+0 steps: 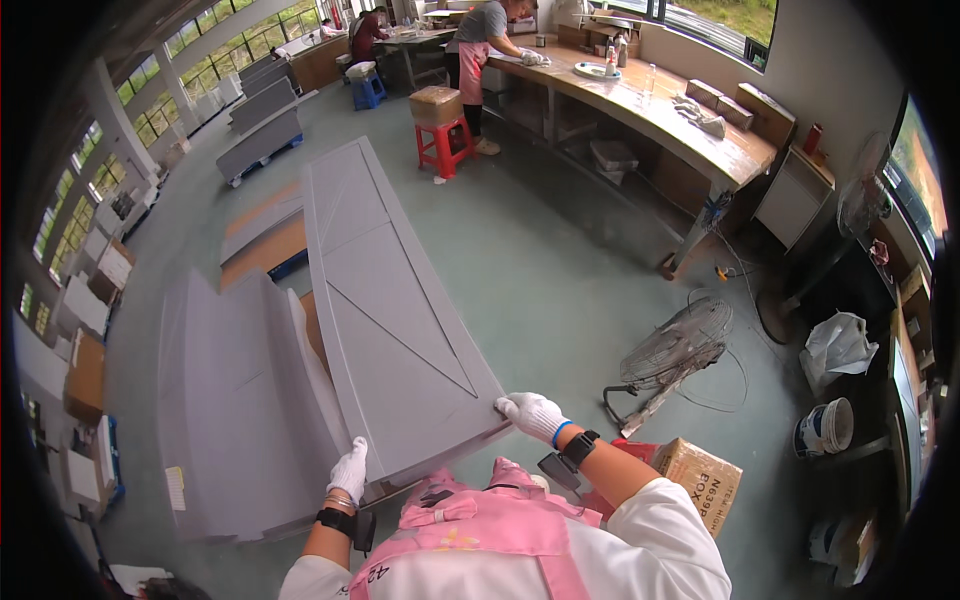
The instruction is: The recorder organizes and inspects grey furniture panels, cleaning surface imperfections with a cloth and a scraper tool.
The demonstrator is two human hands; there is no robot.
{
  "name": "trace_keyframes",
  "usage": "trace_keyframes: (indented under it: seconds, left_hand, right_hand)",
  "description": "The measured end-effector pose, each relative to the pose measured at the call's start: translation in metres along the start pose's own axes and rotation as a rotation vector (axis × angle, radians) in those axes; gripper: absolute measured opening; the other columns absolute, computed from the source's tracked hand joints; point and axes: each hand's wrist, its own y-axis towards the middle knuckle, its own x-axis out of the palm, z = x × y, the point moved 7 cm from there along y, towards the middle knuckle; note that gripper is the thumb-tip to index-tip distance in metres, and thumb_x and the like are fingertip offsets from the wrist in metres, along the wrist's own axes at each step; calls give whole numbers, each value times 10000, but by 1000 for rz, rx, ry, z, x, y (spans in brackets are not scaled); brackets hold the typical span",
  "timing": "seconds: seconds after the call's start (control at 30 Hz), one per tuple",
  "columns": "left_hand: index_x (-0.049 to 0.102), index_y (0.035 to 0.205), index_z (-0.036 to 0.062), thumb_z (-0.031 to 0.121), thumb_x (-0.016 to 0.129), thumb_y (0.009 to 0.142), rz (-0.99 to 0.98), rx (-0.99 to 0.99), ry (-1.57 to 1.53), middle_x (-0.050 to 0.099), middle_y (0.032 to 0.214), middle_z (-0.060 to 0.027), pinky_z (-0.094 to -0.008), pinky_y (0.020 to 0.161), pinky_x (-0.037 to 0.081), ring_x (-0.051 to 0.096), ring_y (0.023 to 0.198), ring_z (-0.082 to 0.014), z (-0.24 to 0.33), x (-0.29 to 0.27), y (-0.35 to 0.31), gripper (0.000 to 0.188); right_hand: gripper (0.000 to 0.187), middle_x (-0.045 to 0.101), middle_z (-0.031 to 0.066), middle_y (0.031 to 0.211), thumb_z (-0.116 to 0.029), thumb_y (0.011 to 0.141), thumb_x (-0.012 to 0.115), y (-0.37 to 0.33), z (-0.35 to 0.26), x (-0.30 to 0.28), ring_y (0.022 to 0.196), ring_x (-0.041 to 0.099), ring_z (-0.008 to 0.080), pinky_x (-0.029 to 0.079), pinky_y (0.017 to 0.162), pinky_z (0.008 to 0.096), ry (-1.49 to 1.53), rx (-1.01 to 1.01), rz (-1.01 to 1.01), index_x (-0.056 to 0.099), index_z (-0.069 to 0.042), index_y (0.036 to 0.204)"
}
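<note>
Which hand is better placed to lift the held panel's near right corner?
Likely the right hand: it holds the long grey panel at that corner; the left hand is at its left edge.

Workbench (pixel 640 108) at 1 o'clock; cloth (pixel 700 116) on its top. Red stool (pixel 440 130) at 12 o'clock; carton (pixel 436 103) on its seat. Blue stool (pixel 368 92) at 11 o'clock. Floor fan (pixel 688 335) and white bag (pixel 838 350) at 3 o'clock. Bucket (pixel 826 428) at 4 o'clock.

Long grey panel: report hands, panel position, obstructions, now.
Left hand grips near left corner, right hand near right corner. Long grey panel stretches away ahead. Another grey piece close on its left; floor fan to right, apart from it.
</note>
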Motion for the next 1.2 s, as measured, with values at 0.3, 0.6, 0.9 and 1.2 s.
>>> trace_keyframes:
  seconds: [0.3,0.6,0.9,1.2]
  left_hand:
    - [596,1276,64,748,253,893,-62,19,-131,560,1305,-240,-466,1046,382,469,1269,-428,4,-6,-10,855]
    - [615,1176,-11,748,180,906,56,107,-128,589,1205,-300,-514,996,403,509,1190,-469,-2,1,3,916]
    - [518,1333,-18,716,273,919,-89,249,-334,538,1332,-242,-414,1047,382,479,1263,-375,3,6,6,878]
    - [511,1338,-31,724,312,916,-133,211,-382,533,1360,-217,-404,1053,376,474,1279,-341,23,-2,6,887]
  right_hand:
    - [521,672,137,1147,-505,968,378,7,10,10,1110,612,330,472,937,411,-121,76,-71,636,-119,1206]
    - [523,664,148,1178,-510,975,395,5,4,3,1126,598,346,458,959,402,-66,12,-51,634,-124,1235]
    - [553,692,117,1061,-534,975,399,7,8,7,901,654,250,485,875,373,-36,11,-29,627,-106,1241]
    - [547,673,152,1155,-518,978,395,1,0,5,1110,602,350,448,957,405,-11,37,-18,651,-89,1200]
